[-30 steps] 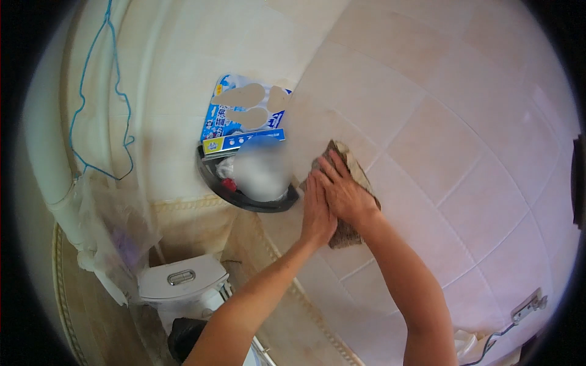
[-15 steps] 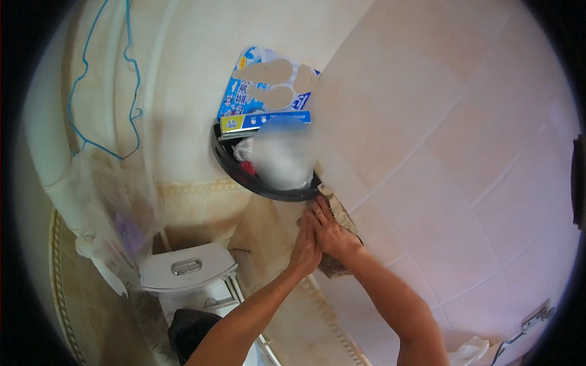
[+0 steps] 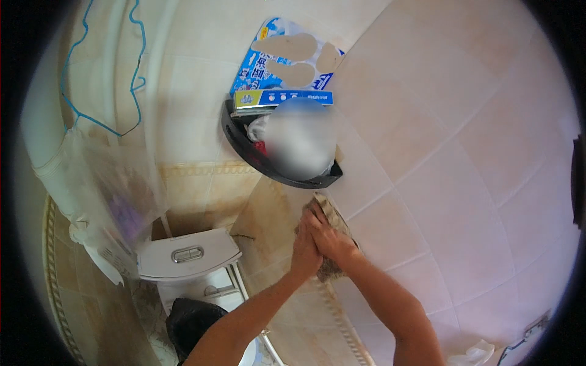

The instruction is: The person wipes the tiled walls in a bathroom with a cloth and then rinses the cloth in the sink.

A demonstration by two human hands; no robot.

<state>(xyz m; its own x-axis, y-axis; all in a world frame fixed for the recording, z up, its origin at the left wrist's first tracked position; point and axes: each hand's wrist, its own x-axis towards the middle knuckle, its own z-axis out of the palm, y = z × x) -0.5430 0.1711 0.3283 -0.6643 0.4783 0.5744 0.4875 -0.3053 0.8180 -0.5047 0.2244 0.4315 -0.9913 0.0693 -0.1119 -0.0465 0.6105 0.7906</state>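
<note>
My left hand (image 3: pixel 306 249) and right hand (image 3: pixel 332 240) are brought together at the tiled wall, on a crumpled brown cloth (image 3: pixel 331 270). The right hand's fingers overlap those of the left. Cloth shows above the fingertips, along the right hand's outer side and below the palms. Both hands look closed on it, though the undersides of the fingers are hidden. Just above them, a black corner shelf (image 3: pixel 244 150) is fixed to the wall, with a gap between it and the cloth.
The shelf carries a rounded white-and-blue blurred item (image 3: pixel 302 143), a flat box (image 3: pixel 284 97) and a blue package card (image 3: pixel 247 76). At lower left stand a toilet (image 3: pixel 189 250) and a black bag (image 3: pixel 192 323). A blue wire hanger (image 3: pixel 139 91) and a clear plastic bag (image 3: pixel 122 183) hang by pipes.
My hands and the cloth have moved down along the wall, away from the shelf's edge. The whole view has also shifted, so the shelf appears higher and farther right.
</note>
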